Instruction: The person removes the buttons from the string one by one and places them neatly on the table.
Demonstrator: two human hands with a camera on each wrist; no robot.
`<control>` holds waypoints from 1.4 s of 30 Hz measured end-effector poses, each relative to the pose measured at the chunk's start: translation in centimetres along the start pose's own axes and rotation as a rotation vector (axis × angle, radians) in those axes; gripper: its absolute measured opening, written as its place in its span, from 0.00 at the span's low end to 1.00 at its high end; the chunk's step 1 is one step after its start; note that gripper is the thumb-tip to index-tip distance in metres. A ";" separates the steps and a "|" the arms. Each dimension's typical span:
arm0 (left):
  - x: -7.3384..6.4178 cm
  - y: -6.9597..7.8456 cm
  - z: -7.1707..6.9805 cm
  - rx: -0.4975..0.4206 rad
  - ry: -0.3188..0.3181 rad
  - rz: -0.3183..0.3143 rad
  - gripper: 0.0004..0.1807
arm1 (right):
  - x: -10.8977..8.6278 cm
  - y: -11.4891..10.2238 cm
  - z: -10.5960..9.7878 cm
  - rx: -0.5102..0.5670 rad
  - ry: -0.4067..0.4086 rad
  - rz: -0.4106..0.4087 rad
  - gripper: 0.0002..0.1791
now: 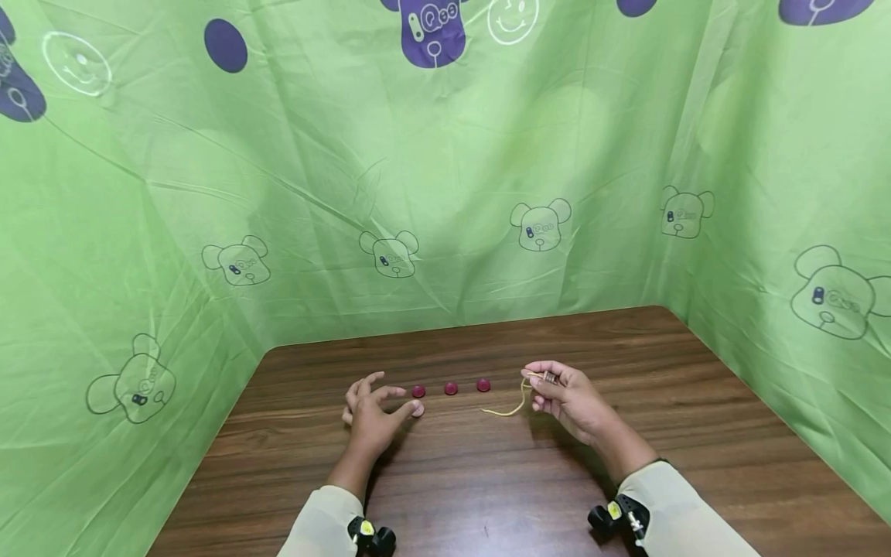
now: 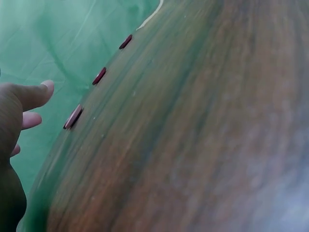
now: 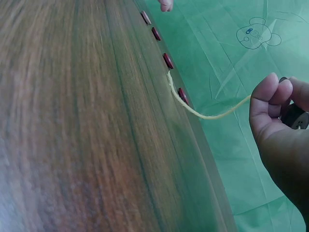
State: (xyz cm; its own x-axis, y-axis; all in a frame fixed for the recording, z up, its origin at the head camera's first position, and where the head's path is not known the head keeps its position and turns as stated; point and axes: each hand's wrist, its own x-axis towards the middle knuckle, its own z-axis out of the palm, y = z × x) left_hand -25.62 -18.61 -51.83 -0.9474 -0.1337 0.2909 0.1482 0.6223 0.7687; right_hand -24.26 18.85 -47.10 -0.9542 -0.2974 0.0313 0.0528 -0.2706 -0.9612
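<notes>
My left hand (image 1: pixel 372 414) is held low over the table, thumb and fingers spread apart, with nothing gripped. Its thumb tip overlaps a pale pink button (image 1: pixel 418 408) in the head view. Just behind lies a row of dark red buttons: one near the index finger (image 1: pixel 418 391), a middle button (image 1: pixel 451 388) and a right-hand button (image 1: pixel 483 384). My right hand (image 1: pixel 567 398) pinches a yellow cord (image 1: pixel 515 410) between thumb and fingers; its loose end trails left. Beside those fingers hang several stacked buttons (image 1: pixel 551 377), and the right wrist view shows a dark holed button (image 3: pixel 300 118) there.
The brown wood-grain table (image 1: pixel 473 480) has its far edge against a green printed cloth (image 1: pixel 452 294), which also rises along both sides. Dark wrist cameras sit on both cuffs, including the right-hand camera (image 1: pixel 619 517).
</notes>
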 end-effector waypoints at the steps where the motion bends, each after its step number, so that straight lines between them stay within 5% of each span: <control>1: -0.1 0.2 0.0 -0.006 0.003 0.004 0.19 | 0.0 0.0 0.0 0.001 0.001 -0.001 0.15; 22: -0.8 4.9 1.8 -0.138 -0.016 0.108 0.16 | 0.0 0.1 -0.3 -0.034 0.039 0.038 0.14; 42: -1.3 9.2 3.2 -0.211 -0.127 0.072 0.15 | 0.1 0.1 0.1 -0.070 0.045 0.032 0.14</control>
State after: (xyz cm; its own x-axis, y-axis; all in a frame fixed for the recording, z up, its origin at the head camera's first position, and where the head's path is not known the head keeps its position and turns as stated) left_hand -23.96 -10.26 -47.00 -0.9581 0.0112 0.2861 0.2603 0.4504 0.8541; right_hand -24.33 18.69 -47.19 -0.9647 -0.2632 -0.0109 0.0648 -0.1968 -0.9783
